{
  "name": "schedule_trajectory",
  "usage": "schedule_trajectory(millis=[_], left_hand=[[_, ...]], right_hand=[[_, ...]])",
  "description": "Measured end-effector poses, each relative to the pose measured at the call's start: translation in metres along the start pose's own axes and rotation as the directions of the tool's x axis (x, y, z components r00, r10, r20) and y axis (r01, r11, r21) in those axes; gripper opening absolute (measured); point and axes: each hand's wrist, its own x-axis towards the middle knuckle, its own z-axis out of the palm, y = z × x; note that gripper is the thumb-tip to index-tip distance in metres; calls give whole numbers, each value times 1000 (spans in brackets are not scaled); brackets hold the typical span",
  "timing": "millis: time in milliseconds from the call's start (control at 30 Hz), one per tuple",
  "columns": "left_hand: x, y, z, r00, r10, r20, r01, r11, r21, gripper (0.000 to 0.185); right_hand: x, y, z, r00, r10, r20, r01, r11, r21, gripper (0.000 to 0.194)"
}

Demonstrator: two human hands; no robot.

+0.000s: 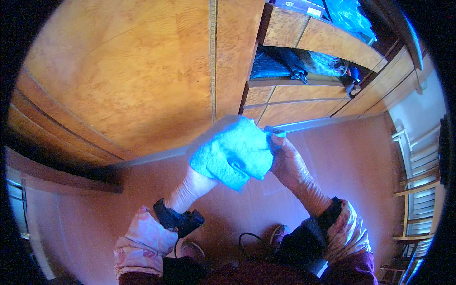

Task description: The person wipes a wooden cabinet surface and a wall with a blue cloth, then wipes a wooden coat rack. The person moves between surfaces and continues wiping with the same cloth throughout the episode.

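A light blue cloth (235,149) is held up in front of me, creased, with a small dark fold or hole near its lower middle. My left hand (201,182) reaches under it, and the cloth hides the fingers, leaving only the wrist and heel of the hand in sight. At the cloth's right edge, my right hand (286,162) pinches a bunched corner between thumb and fingers. Behind the cloth rises a burl-veneer wooden cabinet (142,78). A black strap device (181,219) is around my left wrist.
Two drawers stand pulled out at upper right: the lower drawer (299,93) shows dark fabric and a strap, the upper drawer (331,34) a blue plastic bag (351,17). Wooden chair-like furniture (416,210) lines the right side of the reddish floor (338,156). A dark cable (245,235) loops near my feet.
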Motion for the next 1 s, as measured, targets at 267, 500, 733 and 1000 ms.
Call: schedule_trajectory(millis=[267,500,733,1000], left_hand=[[-7,4,-4,974,220,53,-203,742,639,39],[-20,-17,-14,954,-300,1,282,901,328,40],[-18,-29,-22,942,-333,-38,328,939,-105,44],[-24,-57,-41,934,-356,-29,349,926,-146,33]], right_hand=[[5,5,3,932,250,263,-262,965,14,70],[-5,14,6,958,239,159,-222,968,-118,43],[-4,8,4,994,109,13,-108,992,-64,37],[-6,3,11,993,63,100,-73,991,108,50]])
